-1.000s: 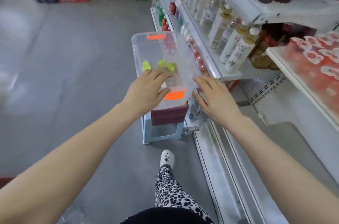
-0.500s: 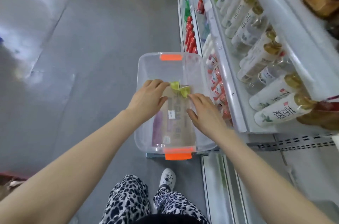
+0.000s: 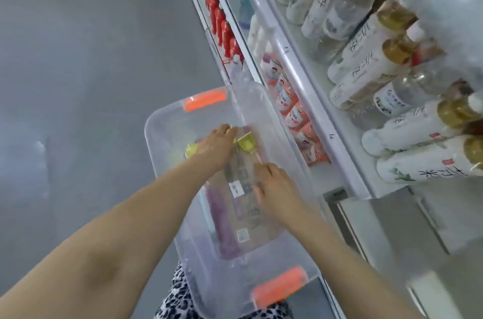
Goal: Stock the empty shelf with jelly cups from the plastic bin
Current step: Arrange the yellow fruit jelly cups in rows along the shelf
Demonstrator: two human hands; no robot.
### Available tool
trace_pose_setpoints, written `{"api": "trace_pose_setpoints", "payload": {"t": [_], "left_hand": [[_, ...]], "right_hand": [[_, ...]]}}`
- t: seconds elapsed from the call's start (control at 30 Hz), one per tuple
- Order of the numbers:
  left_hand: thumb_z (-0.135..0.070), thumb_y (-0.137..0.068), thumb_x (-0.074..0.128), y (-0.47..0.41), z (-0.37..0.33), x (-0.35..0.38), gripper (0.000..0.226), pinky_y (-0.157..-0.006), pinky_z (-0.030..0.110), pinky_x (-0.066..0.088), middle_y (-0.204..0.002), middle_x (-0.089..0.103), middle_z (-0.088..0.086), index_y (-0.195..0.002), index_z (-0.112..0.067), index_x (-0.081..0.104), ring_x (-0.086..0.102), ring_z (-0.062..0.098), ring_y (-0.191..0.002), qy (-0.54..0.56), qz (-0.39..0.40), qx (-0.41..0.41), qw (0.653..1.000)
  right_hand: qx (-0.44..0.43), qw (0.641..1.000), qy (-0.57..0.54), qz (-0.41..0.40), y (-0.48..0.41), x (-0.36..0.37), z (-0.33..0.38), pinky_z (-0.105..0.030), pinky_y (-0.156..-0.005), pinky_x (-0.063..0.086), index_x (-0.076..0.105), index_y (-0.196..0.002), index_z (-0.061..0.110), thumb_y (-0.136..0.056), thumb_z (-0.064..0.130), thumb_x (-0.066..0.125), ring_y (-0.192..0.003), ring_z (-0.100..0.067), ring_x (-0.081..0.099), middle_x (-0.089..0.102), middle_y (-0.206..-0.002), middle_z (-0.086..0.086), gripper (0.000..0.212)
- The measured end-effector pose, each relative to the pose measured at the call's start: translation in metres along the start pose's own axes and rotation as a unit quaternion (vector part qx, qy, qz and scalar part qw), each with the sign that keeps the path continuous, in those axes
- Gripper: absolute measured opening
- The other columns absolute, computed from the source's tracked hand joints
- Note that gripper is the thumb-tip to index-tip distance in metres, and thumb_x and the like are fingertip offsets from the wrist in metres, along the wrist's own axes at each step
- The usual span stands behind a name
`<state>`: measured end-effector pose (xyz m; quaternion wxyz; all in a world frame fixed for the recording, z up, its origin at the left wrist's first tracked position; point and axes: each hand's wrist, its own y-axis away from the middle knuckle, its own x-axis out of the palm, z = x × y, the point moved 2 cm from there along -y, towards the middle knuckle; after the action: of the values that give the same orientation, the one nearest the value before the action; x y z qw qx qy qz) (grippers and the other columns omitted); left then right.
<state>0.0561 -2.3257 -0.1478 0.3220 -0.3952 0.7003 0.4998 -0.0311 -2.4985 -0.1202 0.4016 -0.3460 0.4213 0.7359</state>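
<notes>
A clear plastic bin (image 3: 167, 151) with orange handles stands below me beside the shelving. On its floor lie two yellow-green jelly cups, one jelly cup (image 3: 191, 150) left of my left hand and the other cup (image 3: 247, 141) just right of its fingertips. My left hand (image 3: 214, 147) reaches into the bin with fingers stretched forward between the cups, touching them. Nearer to me, inside the bin, my right hand (image 3: 274, 188) hovers with loose fingers pointing at the right cup and holds nothing. A bare grey shelf (image 3: 392, 227) shows at lower right.
Rows of tea and water bottles (image 3: 366, 57) fill the upper shelf on the right. Red bottles (image 3: 222, 28) and red-white packets (image 3: 290, 109) sit on the lower shelf close to the bin's right wall. Grey floor (image 3: 78, 83) spreads to the left.
Both hands went from the bin's near rim down into it, the left reaching farther to the cups. The view swung down and closer over the bin.
</notes>
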Motion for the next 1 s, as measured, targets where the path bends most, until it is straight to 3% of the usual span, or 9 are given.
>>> {"api": "trace_pose_setpoints", "payload": {"t": [0.1, 0.17, 0.3, 0.5, 0.57, 0.7, 0.73, 0.87, 1.0], "left_hand": [[-0.004, -0.092, 0.048, -0.023, 0.004, 0.011, 0.067, -0.099, 0.044, 0.039, -0.157, 0.019, 0.007, -0.152, -0.02, 0.021, 0.033, 0.033, -0.135, -0.02, 0.017, 0.024, 0.999], [-0.005, -0.093, 0.048, -0.032, 0.01, 0.016, 0.061, -0.097, 0.044, 0.041, -0.156, 0.019, 0.005, -0.149, -0.021, 0.029, 0.032, 0.032, -0.135, -0.033, 0.024, 0.033, 0.999], [-0.004, -0.089, 0.052, -0.039, 0.019, 0.022, 0.043, -0.081, 0.042, 0.046, -0.138, 0.032, 0.008, -0.13, -0.018, 0.053, 0.042, 0.033, -0.12, -0.07, 0.023, 0.022, 0.997], [-0.005, -0.091, 0.052, -0.042, 0.037, 0.029, 0.039, -0.094, 0.044, 0.045, -0.123, 0.051, 0.016, -0.128, -0.013, 0.05, 0.049, 0.037, -0.115, -0.05, 0.068, -0.035, 0.996], [-0.01, -0.091, 0.055, -0.044, 0.04, 0.032, 0.037, -0.094, 0.043, 0.046, -0.122, 0.058, 0.015, -0.127, -0.016, 0.051, 0.053, 0.036, -0.114, -0.041, 0.074, -0.035, 0.996], [-0.016, -0.091, 0.058, -0.045, 0.039, 0.037, 0.032, -0.09, 0.039, 0.044, -0.123, 0.061, 0.014, -0.123, -0.017, 0.053, 0.057, 0.035, -0.114, -0.01, 0.063, -0.049, 0.997], [-0.015, -0.092, 0.057, -0.045, 0.038, 0.037, 0.033, -0.09, 0.039, 0.043, -0.124, 0.06, 0.014, -0.124, -0.015, 0.052, 0.057, 0.035, -0.114, -0.015, 0.061, -0.052, 0.997], [-0.016, -0.092, 0.057, -0.047, 0.034, 0.038, 0.035, -0.09, 0.039, 0.042, -0.127, 0.057, 0.014, -0.126, -0.013, 0.049, 0.056, 0.036, -0.115, -0.027, 0.063, -0.056, 0.996], [-0.019, -0.09, 0.063, -0.047, 0.034, 0.037, 0.047, -0.091, 0.038, 0.042, -0.129, 0.055, 0.016, -0.132, -0.01, 0.044, 0.054, 0.035, -0.118, -0.001, 0.082, -0.071, 0.994]], "right_hand": [[0.041, 0.999, 0.001, 0.008, -0.013, 0.01, -0.004, -0.037, -0.09, 0.042, 0.035, -0.146, 0.013, -0.093, 0.023, 0.052, -0.108, -0.029, 0.05, 0.048, -0.128, -0.01, 0.056], [0.061, 0.998, -0.008, 0.014, -0.023, 0.015, -0.004, -0.037, -0.089, 0.044, 0.03, -0.148, 0.013, -0.092, 0.021, 0.052, -0.108, -0.029, 0.05, 0.047, -0.128, -0.011, 0.061], [0.07, 0.997, -0.017, -0.001, -0.059, 0.023, 0.002, -0.04, -0.084, 0.045, 0.026, -0.15, 0.01, -0.09, 0.012, 0.054, -0.104, -0.033, 0.054, 0.05, -0.124, -0.017, 0.066], [0.092, 0.995, 0.046, 0.015, -0.111, 0.032, 0.006, -0.04, -0.093, 0.044, 0.004, -0.156, 0.01, -0.088, 0.001, 0.053, -0.117, -0.036, 0.051, 0.041, -0.14, -0.023, 0.084], [0.102, 0.991, 0.085, 0.007, -0.116, 0.031, 0.006, -0.038, -0.088, 0.046, 0.008, -0.155, 0.01, -0.086, 0.0, 0.054, -0.111, -0.034, 0.055, 0.046, -0.133, -0.022, 0.083], [0.092, 0.987, 0.128, -0.024, -0.1, 0.044, 0.007, -0.038, -0.073, 0.052, 0.048, -0.134, 0.007, -0.08, 0.0, 0.062, -0.094, -0.034, 0.06, 0.055, -0.112, -0.019, 0.055], [0.096, 0.989, 0.114, -0.02, -0.093, 0.049, 0.005, -0.04, -0.071, 0.052, 0.051, -0.13, 0.007, -0.082, 0.003, 0.063, -0.092, -0.035, 0.06, 0.055, -0.113, -0.02, 0.05], [0.099, 0.993, 0.062, 0.022, -0.069, 0.066, -0.006, -0.039, -0.079, 0.05, 0.043, -0.135, 0.012, -0.095, 0.026, 0.055, -0.102, -0.033, 0.056, 0.054, -0.119, -0.018, 0.044], [0.097, 0.995, 0.013, 0.031, -0.066, 0.069, -0.009, -0.034, -0.078, 0.048, 0.043, -0.129, 0.01, -0.089, 0.019, 0.06, -0.1, -0.031, 0.057, 0.053, -0.118, -0.015, 0.044]]}}
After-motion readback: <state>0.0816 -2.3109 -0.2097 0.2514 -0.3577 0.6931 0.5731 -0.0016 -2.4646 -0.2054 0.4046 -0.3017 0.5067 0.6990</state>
